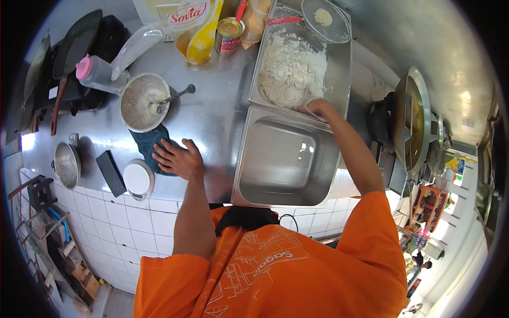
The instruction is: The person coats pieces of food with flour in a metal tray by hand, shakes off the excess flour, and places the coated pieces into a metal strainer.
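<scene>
Though rumpled, cloth point(146, 144) lengthwise toward bowl point(133, 116)

Under your spread left hand point(180, 159), the dark blue-green cloth point(144, 142) lay creased on the worktop point(214, 114). Beside your right hand point(316, 107), the white, lumpy flour point(291, 71) sat loosely heaped in a rectangular steel pan point(339, 74), mostly along its left side.

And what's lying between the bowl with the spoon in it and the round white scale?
A dark cloth, with the left hand spread over its right side; the head view shows this.
</scene>
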`<control>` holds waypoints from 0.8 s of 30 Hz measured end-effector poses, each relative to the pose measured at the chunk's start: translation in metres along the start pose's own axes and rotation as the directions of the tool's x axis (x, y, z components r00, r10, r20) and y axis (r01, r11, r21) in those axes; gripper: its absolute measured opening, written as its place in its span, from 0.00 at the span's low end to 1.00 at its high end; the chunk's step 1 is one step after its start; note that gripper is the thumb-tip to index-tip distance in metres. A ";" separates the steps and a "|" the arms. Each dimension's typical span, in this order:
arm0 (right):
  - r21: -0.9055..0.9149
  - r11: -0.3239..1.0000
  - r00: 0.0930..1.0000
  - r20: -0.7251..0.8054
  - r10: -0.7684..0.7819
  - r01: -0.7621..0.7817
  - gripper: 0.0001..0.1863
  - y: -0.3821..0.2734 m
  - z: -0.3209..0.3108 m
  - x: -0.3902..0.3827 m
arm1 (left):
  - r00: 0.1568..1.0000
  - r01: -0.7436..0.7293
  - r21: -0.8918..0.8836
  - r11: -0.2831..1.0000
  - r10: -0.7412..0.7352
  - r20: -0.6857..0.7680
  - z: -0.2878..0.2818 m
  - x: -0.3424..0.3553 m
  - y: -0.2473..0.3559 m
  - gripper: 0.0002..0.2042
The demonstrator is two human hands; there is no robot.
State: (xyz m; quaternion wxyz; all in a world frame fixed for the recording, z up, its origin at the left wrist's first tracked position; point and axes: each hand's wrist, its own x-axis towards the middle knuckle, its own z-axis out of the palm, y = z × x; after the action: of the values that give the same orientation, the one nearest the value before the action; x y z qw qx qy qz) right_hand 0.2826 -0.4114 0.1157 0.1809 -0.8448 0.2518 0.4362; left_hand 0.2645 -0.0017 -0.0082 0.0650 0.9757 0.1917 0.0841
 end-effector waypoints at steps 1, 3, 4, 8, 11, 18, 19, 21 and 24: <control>0.140 0.988 0.992 0.118 0.043 -0.060 0.45 0.001 -0.001 0.006 | 1.000 -0.009 0.001 1.000 0.009 0.006 -0.002 0.002 0.003 0.35; 0.263 0.956 0.970 0.234 0.070 -0.132 0.43 0.012 0.007 0.025 | 1.000 -0.012 -0.001 1.000 0.012 0.011 -0.004 0.001 0.002 0.36; 0.265 0.960 0.986 0.158 0.052 -0.093 0.41 0.032 0.020 0.045 | 1.000 -0.018 -0.007 1.000 0.019 0.019 -0.004 0.000 0.005 0.36; 0.611 0.769 0.980 -0.170 -0.105 0.188 0.44 0.052 0.021 0.060 | 1.000 -0.013 -0.005 1.000 0.013 -0.007 -0.003 0.001 0.002 0.34; 0.894 0.403 0.980 -0.163 -0.117 0.197 0.48 0.040 -0.018 0.036 | 1.000 -0.013 -0.007 1.000 0.013 -0.024 -0.006 0.001 0.002 0.34; 0.472 0.865 0.846 -0.520 0.118 0.170 0.48 0.064 -0.028 0.086 | 0.999 -0.033 -0.024 0.999 0.033 -0.015 0.000 -0.004 0.012 0.34; 0.440 0.888 0.857 -0.501 0.121 0.132 0.46 0.036 -0.019 0.084 | 0.999 -0.029 -0.017 0.999 0.029 -0.027 0.001 -0.001 0.007 0.34; 0.419 0.904 0.869 -0.476 0.135 0.089 0.43 -0.002 -0.004 0.076 | 1.000 -0.017 0.000 1.000 0.017 -0.009 -0.002 -0.001 0.004 0.35; 0.118 0.959 0.872 -0.456 -0.179 0.258 0.39 -0.006 -0.012 0.047 | 1.000 -0.019 0.004 1.000 0.019 -0.018 -0.001 0.000 0.001 0.34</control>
State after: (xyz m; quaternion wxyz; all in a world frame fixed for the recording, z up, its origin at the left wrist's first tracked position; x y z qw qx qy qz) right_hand 0.3173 -0.4252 0.0839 0.2411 -0.9252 0.2262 0.1861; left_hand 0.2647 -0.0025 -0.0066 0.0604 0.9768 0.1830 0.0934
